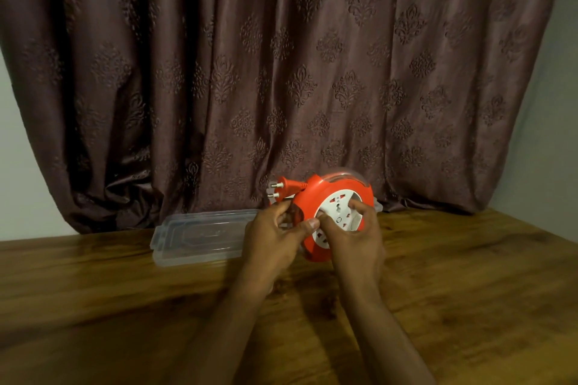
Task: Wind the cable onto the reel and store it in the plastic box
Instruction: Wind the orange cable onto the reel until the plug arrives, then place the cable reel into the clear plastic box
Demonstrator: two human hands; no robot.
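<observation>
Head view: both hands [312,237] grip reel [336,197] beside lid [200,236], before curtain [281,72].

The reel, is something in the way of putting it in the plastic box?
Only partly visible: both hands hold the reel right in front of the box, hiding it. The clear lid lies apart on the table, leftward.

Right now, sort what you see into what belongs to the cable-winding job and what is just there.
Part of the job:
- orange reel, held up off the table by the left hand and right hand
- plug, sticking out at the reel's left
- clear plastic lid, lying flat

Just there:
- wooden table
- curtain
</observation>
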